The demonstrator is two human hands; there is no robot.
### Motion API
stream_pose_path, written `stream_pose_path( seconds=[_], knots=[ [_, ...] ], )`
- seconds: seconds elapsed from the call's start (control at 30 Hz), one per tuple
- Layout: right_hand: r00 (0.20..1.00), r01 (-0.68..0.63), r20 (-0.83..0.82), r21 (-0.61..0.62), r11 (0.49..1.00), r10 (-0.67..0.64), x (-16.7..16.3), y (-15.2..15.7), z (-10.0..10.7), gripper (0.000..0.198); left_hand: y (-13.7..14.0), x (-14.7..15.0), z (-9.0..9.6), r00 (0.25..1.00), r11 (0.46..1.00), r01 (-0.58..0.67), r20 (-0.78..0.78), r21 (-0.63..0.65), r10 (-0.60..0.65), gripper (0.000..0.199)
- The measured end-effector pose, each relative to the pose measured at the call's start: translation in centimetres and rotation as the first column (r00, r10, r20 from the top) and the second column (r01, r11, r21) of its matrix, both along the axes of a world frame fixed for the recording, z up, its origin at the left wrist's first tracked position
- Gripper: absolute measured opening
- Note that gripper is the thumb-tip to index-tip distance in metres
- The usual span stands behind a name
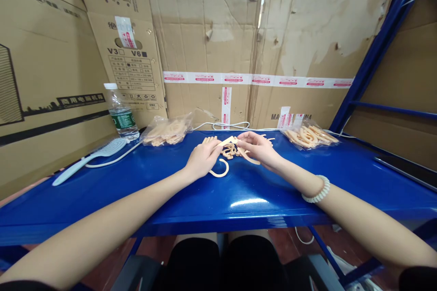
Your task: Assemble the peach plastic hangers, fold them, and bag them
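My left hand [202,159] pinches a flat, pale wood-coloured piece [226,141] between thumb and fingers. My right hand [261,149] is closed at the other end of that piece. From under its fingers a curved wood-coloured piece [251,159] sticks out; whether the two pieces are joined cannot be made out. Behind and between the hands lies a small pile of similar curved pieces [228,151], partly hidden by the fingers. A hook-shaped piece [223,171] rests on the blue table [211,200] just in front of my left hand.
Clear plastic bags of pale pieces lie at back left [169,131] and back right [309,136]. On the left are a water bottle [122,116] and a light blue hairbrush [102,151]. A white cable [232,124] runs along the cardboard wall [208,45]. A dark flat device [406,172] lies right.
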State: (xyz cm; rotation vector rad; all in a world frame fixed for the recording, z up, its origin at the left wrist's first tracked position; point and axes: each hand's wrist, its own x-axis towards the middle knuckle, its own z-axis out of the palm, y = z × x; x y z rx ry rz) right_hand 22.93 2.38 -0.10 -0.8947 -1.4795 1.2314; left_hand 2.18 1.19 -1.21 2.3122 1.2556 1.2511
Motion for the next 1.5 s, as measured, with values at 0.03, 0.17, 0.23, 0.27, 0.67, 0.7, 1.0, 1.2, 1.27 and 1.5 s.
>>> stream_pose_path(
  seconds=[0.03, 0.17, 0.23, 0.27, 0.67, 0.7, 1.0, 1.2, 1.27, 1.5],
  knots=[
    [1.0, -0.019, 0.024, -0.029, 0.999, 0.02, 0.0, 0.1, -0.1, 0.028, 0.0, 0.0, -0.1, 0.998, 0.999, -0.009, -0.057, 0.05, 0.011, 0.024],
    [0.972, -0.194, 0.127, -0.042, 0.98, 0.198, -0.5, -0.1, -0.5, 0.031, -0.2, -0.1, -0.3, 0.955, 0.977, 0.002, -0.29, 0.214, 0.062, 0.028],
    [0.944, -0.284, 0.167, -0.017, 0.959, 0.283, -0.7, -0.4, -0.6, 0.035, -0.2, -0.2, -0.3, 0.923, 0.963, 0.008, -0.372, 0.269, 0.096, 0.029],
    [0.929, -0.325, 0.183, -0.017, 0.946, 0.322, -0.8, -0.5, -0.6, 0.037, -0.3, -0.2, -0.3, 0.907, 0.957, 0.01, -0.406, 0.29, 0.113, 0.029],
    [0.84, -0.324, 0.524, 0.269, 0.907, 0.144, -0.7, -1.3, -0.2, 0.036, -0.6, -0.1, 0.3, 0.772, 0.951, 0.065, -0.62, 0.301, 0.144, 0.021],
    [0.831, -0.31, 0.547, 0.31, 0.899, 0.098, -0.7, -1.5, -0.1, 0.037, -0.7, -0.1, 0.4, 0.775, 0.954, 0.064, -0.617, 0.293, 0.137, 0.021],
    [0.781, -0.233, 0.56, 0.674, 0.701, -0.278, -0.7, -2.4, 0.1, 0.04, -0.5, -0.2, 0.4, 0.879, 0.982, 0.035, -0.473, 0.184, 0.057, 0.026],
    [0.872, -0.08, 0.422, 0.624, 0.777, -0.249, 1.6, -0.9, 2.1, 0.039, -0.2, -0.3, 0.9, 0.96, 0.996, -0.071, -0.266, 0.061, 0.085, 0.031],
    [0.877, 0.052, 0.312, 0.694, 0.718, -0.365, 3.4, 0.5, 3.0, 0.035, 0.1, -0.6, 1.0, 0.977, 0.994, -0.106, -0.187, -0.028, 0.098, 0.034],
    [0.615, -0.084, 0.526, 0.784, 0.615, -0.587, 9.9, 6.6, 2.6, 0.026, 1.7, -1.1, 0.5, 0.983, 0.91, -0.008, 0.164, -0.415, 0.083, 0.03]
  ],
)
